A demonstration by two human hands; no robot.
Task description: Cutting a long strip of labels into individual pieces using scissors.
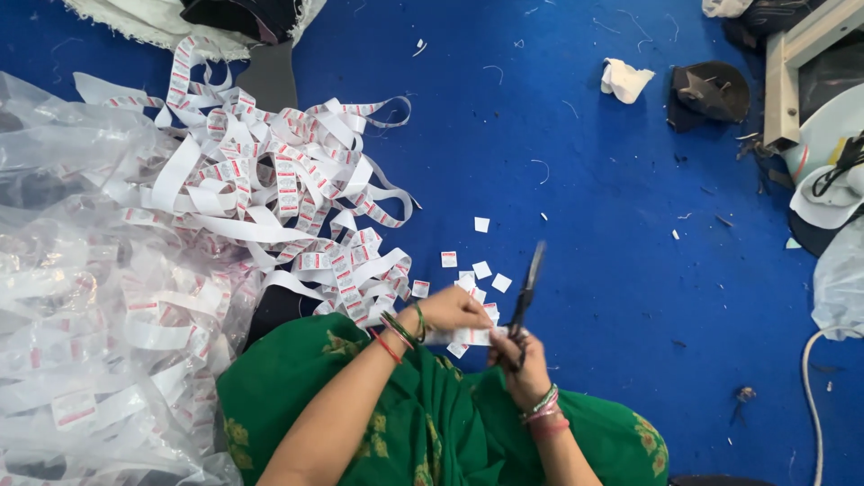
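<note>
My left hand (453,311) pinches the end of a white label tape (470,337) with red print, which runs back to a big tangled heap of the same tape (270,198) on the blue floor. My right hand (520,360) grips black scissors (527,286), blades pointing away from me, right beside the tape end. Several small cut white labels (477,270) lie scattered on the floor just beyond my hands. Green cloth (423,423) covers my lap under both forearms.
Crumpled clear plastic sheeting (81,297) fills the left side. A crumpled white scrap (625,79) and a dark cap-like piece (711,90) lie at the far right, next to a wooden frame (792,63) and white fabric pieces (832,180). Thread bits dot the blue floor (630,234).
</note>
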